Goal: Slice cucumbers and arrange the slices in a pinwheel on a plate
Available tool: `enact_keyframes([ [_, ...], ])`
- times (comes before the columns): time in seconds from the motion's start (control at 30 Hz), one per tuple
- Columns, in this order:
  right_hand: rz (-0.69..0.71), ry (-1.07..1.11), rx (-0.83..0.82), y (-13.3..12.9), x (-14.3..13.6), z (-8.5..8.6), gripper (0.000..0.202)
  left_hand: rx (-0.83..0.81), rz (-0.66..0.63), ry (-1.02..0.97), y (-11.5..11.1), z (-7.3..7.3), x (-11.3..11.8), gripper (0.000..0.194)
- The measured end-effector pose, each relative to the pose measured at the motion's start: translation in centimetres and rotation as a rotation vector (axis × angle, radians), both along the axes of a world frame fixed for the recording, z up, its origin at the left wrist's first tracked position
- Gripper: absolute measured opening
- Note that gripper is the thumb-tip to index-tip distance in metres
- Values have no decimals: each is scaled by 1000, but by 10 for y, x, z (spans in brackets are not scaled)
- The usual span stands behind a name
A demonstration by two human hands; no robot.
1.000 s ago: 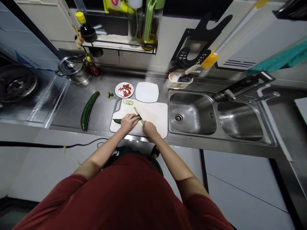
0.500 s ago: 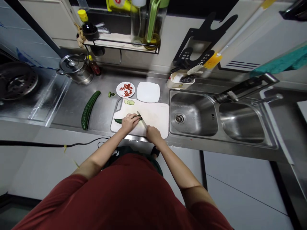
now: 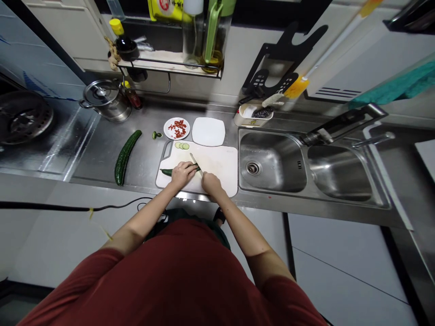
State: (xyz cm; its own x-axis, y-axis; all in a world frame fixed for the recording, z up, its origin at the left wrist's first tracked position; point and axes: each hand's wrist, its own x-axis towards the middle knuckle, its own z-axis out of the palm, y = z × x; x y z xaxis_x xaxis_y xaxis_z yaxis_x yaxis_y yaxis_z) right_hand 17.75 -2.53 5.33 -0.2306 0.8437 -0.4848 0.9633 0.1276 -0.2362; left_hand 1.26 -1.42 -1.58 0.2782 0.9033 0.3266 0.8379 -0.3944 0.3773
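My left hand (image 3: 183,172) is closed over a dark green cucumber (image 3: 166,172) lying along the white cutting board (image 3: 220,167). My right hand (image 3: 211,183) is wrapped round the handle of a knife (image 3: 195,160), whose blade crosses the cucumber's right end, beside my left fingertips. The blade slants up and to the left. A few pale cucumber slices (image 3: 182,146) rest at the board's top left. Most of the held cucumber is hidden beneath my left hand.
Left of the board lies a whole cucumber (image 3: 127,157), with green end pieces (image 3: 157,135) nearby. Behind the board are a plate of chopped red bits (image 3: 185,133) and a square white plate (image 3: 208,131). The sink (image 3: 275,158) adjoins on the right; a steel pot (image 3: 117,111) stands far left.
My right hand and the knife have shifted slightly left and up along the cucumber. My left hand keeps its hold. The whole view has shifted a little.
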Motion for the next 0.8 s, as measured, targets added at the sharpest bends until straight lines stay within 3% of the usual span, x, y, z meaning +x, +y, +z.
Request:
enact_keyframes([
  [0.4, -7, -39, -61, -24, 20, 1, 27, 7, 0, 5, 0, -1, 0, 27],
  [0.8, -18, -29, -43, -11, 8, -4, 27, 3, 9, -3, 0, 1, 1, 27],
])
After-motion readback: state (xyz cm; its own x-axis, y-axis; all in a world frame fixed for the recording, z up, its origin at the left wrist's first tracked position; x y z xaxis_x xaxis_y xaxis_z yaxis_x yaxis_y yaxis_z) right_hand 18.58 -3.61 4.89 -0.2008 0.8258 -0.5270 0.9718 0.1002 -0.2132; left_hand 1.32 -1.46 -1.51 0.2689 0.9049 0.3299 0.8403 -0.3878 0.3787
